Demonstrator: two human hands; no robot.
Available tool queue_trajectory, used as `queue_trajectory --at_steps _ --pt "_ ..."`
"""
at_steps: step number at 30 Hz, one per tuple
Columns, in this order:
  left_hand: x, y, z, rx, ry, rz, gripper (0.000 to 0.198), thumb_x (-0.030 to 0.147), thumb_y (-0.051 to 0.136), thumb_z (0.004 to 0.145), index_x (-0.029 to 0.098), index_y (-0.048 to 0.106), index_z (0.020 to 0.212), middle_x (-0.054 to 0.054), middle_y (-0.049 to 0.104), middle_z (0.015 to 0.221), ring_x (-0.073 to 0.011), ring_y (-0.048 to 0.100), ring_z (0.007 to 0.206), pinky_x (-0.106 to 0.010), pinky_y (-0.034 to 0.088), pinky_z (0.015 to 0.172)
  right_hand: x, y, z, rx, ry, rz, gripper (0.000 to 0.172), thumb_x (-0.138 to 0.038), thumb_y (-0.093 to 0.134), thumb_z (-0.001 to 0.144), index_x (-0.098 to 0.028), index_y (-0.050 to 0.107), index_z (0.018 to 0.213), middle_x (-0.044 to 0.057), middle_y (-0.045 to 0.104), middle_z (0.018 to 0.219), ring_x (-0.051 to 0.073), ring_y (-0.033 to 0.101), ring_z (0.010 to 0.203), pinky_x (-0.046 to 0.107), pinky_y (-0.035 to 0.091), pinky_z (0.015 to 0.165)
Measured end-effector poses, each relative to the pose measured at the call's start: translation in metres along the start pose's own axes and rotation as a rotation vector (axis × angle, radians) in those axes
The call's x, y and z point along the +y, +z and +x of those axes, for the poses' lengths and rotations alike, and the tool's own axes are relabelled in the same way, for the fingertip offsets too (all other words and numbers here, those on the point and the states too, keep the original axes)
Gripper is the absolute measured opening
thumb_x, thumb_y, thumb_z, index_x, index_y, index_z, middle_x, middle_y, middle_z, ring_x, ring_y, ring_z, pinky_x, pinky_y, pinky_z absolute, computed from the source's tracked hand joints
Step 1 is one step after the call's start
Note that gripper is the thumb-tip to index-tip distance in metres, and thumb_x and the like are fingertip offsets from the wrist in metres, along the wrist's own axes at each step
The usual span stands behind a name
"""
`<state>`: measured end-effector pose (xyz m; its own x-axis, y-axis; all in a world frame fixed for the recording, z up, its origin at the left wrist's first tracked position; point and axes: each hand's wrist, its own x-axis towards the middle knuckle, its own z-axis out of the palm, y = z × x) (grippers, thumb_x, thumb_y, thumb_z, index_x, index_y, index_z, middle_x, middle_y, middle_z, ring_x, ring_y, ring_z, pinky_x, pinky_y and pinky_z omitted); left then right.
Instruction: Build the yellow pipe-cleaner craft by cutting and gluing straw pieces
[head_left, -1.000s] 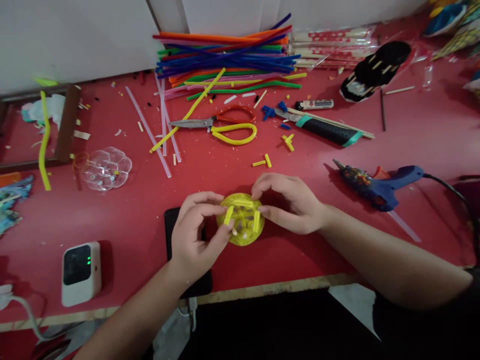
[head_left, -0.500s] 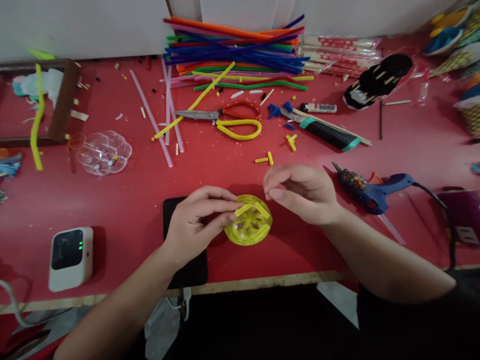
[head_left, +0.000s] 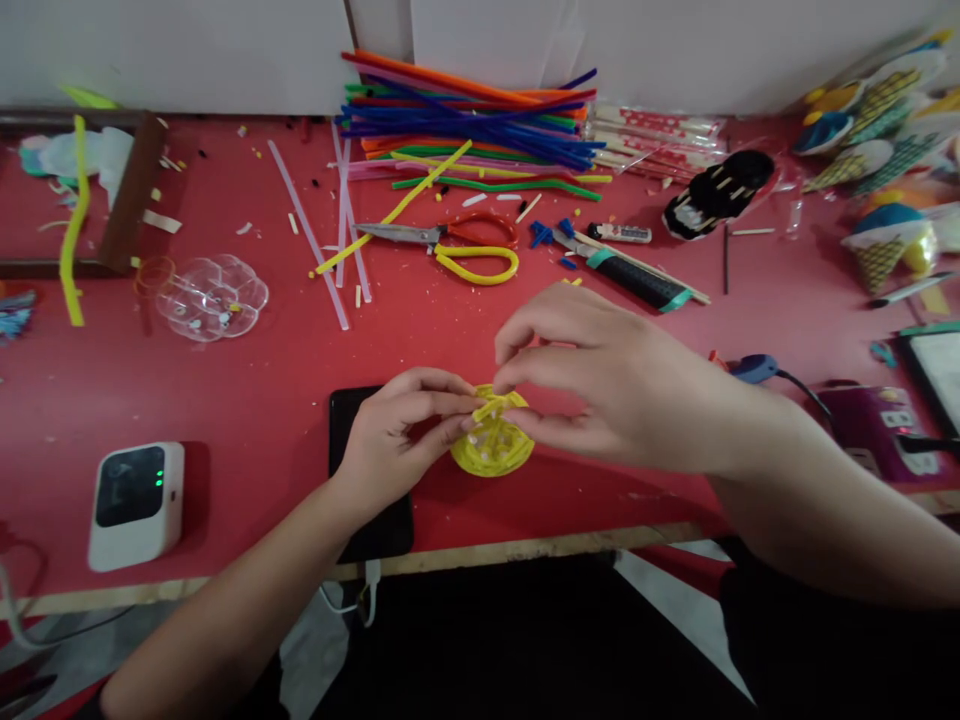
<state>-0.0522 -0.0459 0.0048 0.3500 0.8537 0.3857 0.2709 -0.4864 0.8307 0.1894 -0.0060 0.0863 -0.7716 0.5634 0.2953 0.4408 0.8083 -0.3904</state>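
A round yellow wheel-like piece (head_left: 491, 458), apparently made of pipe cleaners with spokes across it, sits in front of me. My left hand (head_left: 394, 435) pinches its upper left edge between thumb and fingers. Over the upper right of the wheel is my right hand (head_left: 600, 380), its thumb and fingers apart and the tips at or just above the rim; whether they touch it I cannot tell. Beneath my left hand lies a black phone (head_left: 382, 530). Behind the hands are scissors (head_left: 442, 240) with one red and one yellow handle.
A pile of coloured pipe cleaners (head_left: 472, 120) lies at the back. A utility knife (head_left: 637, 278) rests right of the scissors. My right arm mostly covers a blue glue gun (head_left: 754, 368). To the left are a clear flower-shaped dish (head_left: 214, 300) and a white device (head_left: 139, 505).
My right hand has moved left and over the wheel, covering small yellow bits on the table. My left hand keeps its pinch. The view has shifted somewhat to the right.
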Motion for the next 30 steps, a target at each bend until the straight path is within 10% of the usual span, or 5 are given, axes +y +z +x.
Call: queue_trajectory --at_steps 30 --pt "0.003 0.001 0.001 -0.011 -0.02 -0.009 0.009 0.028 0.073 0.099 0.025 0.081 0.103 -0.006 0.081 0.105 -0.0157 0.078 0.093 -0.026 0.064 0.083 -0.009 -0.008 -0.002 0.008 -0.036 -0.037 0.007 -0.024 0.065 0.099 -0.022 0.071 0.102 0.008 0.071 0.107 0.024 0.065 0.096 0.039 0.057 0.085"
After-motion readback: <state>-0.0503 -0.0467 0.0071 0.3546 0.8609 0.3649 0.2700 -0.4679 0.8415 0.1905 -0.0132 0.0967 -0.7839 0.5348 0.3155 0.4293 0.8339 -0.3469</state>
